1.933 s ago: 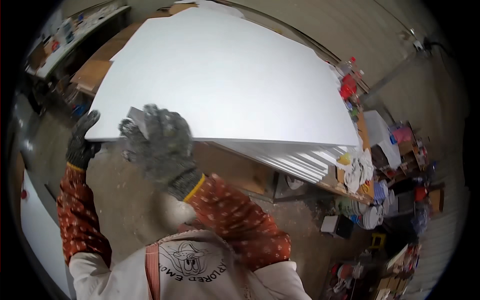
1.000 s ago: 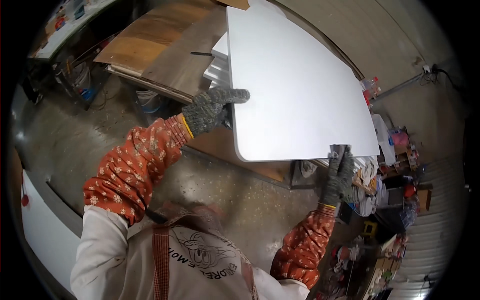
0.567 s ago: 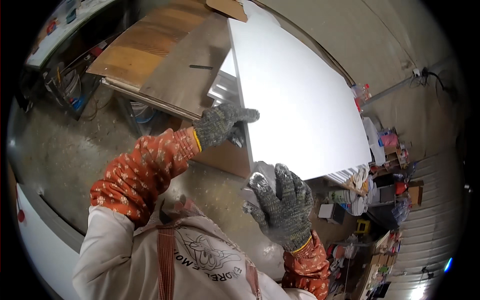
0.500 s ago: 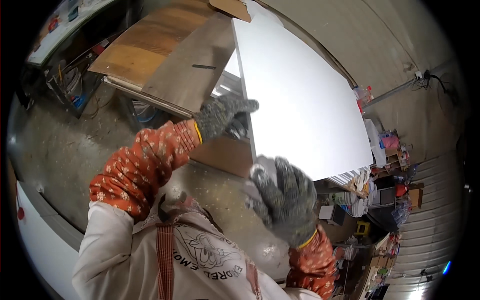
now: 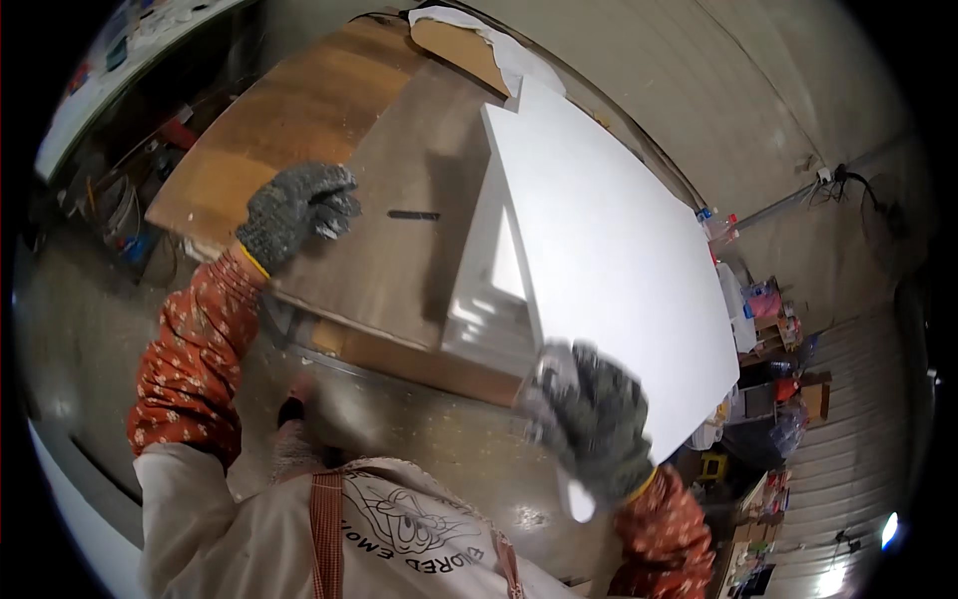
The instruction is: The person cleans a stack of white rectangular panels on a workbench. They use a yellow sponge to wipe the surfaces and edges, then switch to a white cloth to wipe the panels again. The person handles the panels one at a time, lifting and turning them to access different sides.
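My left hand (image 5: 297,212) has let go of the white panel (image 5: 609,265) and drawn away to the left since the earlier frame.

It now hangs loosely curled and empty over the wooden tabletop (image 5: 329,180). My right hand (image 5: 589,421) keeps its grip closed on the panel's near lower edge; the panel stands tilted above a stack of white boards (image 5: 489,299) on the tabletop.

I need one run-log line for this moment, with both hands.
right hand: grips white board near corner | left hand: free, above wooden table
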`<state>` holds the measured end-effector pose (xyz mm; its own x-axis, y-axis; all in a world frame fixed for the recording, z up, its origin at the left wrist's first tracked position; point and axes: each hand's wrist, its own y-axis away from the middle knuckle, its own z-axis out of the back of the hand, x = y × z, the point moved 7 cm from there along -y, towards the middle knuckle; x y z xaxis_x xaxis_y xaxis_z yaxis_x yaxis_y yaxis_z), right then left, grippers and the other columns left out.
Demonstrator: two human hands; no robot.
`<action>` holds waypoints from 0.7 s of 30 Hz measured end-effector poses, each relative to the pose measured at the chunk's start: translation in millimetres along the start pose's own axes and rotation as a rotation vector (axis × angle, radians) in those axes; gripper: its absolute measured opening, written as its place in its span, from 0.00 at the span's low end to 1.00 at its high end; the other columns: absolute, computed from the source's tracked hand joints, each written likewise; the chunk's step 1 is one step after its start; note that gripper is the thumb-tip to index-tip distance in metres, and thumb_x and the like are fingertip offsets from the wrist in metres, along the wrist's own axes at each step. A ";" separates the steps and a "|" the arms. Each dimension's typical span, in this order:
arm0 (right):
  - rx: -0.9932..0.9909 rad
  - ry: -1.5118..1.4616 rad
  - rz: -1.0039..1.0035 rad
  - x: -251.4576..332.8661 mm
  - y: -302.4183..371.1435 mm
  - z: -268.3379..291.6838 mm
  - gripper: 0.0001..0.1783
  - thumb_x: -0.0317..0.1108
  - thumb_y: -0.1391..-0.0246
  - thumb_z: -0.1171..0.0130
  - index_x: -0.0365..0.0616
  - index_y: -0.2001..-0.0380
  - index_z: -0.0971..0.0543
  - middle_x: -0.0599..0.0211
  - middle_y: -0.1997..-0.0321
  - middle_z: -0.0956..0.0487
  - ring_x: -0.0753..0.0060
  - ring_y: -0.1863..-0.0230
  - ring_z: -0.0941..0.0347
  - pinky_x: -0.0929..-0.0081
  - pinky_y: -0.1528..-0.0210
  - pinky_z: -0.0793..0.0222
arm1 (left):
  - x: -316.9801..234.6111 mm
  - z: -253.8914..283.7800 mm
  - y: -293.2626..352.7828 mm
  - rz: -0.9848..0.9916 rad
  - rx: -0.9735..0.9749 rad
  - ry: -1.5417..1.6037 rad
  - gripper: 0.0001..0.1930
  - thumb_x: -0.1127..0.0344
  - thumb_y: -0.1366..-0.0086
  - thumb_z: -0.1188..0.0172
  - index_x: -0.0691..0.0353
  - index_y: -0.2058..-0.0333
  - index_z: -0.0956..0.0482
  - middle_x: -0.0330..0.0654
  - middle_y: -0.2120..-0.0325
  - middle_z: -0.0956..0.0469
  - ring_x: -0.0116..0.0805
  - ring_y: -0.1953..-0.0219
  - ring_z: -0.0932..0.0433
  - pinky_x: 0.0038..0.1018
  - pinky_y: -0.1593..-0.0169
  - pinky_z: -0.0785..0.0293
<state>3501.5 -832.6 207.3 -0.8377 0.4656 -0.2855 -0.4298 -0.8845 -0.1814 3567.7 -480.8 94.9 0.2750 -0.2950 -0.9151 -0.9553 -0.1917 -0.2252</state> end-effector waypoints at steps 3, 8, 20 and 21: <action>0.007 0.123 -0.112 -44.2 -94.5 -27.4 0.26 0.52 0.45 0.50 0.56 0.45 0.31 0.54 0.44 0.34 0.53 0.46 0.35 0.56 0.52 0.35 | 6.4 -4.8 -24.6 0.002 0.090 -0.033 0.11 0.69 0.35 0.49 0.69 0.58 0.25 0.47 0.69 0.21 0.31 0.72 0.23 0.24 0.70 0.25; 0.036 0.187 -0.299 -106.8 -230.0 -66.6 0.22 0.52 0.46 0.49 0.57 0.50 0.29 0.56 0.50 0.32 0.50 0.55 0.31 0.51 0.56 0.34 | 67.7 -14.3 -65.6 0.459 0.326 0.240 0.10 0.70 0.36 0.46 0.68 0.59 0.25 0.48 0.68 0.21 0.33 0.73 0.21 0.25 0.72 0.24; 0.013 0.269 -0.255 -55.4 -167.9 -47.8 0.29 0.52 0.52 0.42 0.56 0.47 0.30 0.53 0.45 0.34 0.52 0.50 0.33 0.54 0.55 0.36 | 95.8 -9.2 -217.8 0.077 0.563 -0.156 0.11 0.64 0.33 0.51 0.61 0.57 0.25 0.47 0.60 0.22 0.37 0.63 0.21 0.31 0.61 0.23; 0.076 0.279 -0.301 -68.7 -201.2 -52.1 0.27 0.52 0.51 0.43 0.57 0.48 0.30 0.55 0.46 0.34 0.53 0.51 0.33 0.54 0.56 0.36 | 84.4 -17.8 -231.8 -0.153 0.545 -0.391 0.11 0.65 0.34 0.50 0.60 0.57 0.25 0.47 0.60 0.22 0.37 0.62 0.21 0.32 0.59 0.24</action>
<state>3663.1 -685.1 214.4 -0.5517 0.6847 -0.4763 -0.6739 -0.7024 -0.2292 3814.3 -477.9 75.9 0.4492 0.0767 -0.8901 -0.8556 0.3236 -0.4039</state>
